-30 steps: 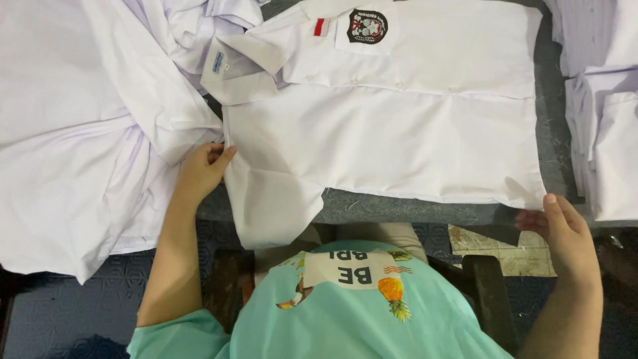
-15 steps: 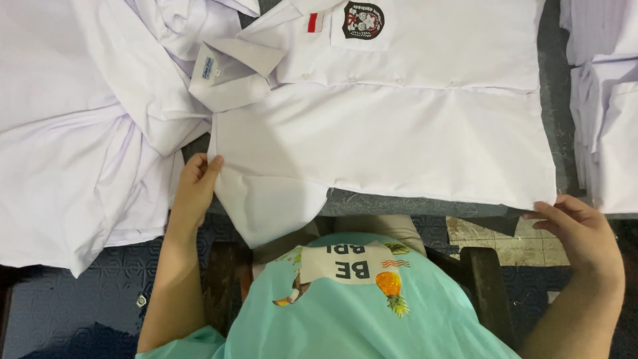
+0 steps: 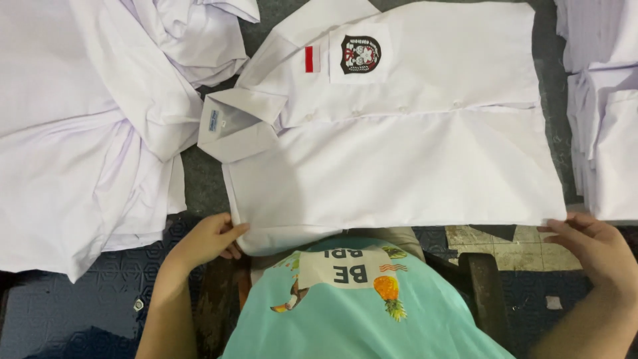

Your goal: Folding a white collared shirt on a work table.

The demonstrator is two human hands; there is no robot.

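A white collared shirt (image 3: pixel 399 159) lies front-up on the dark grey table (image 3: pixel 199 179), collar to the left, with a dark crest on its pocket and a small red and white patch beside it. My left hand (image 3: pixel 206 239) pinches the shirt's near edge close to the shoulder. My right hand (image 3: pixel 588 242) grips the near corner of the hem at the right. The near edge hangs over the table edge against my teal shirt.
A loose heap of white shirts (image 3: pixel 86 126) fills the left side of the table. A stack of folded white shirts (image 3: pixel 608 119) stands at the right edge. Below the table are a dark patterned floor (image 3: pixel 73 312) and a stool.
Both hands have drawn the shirt's near edge toward me, and the sleeve at the near left is now folded under. The shirt lies flatter and squarer.
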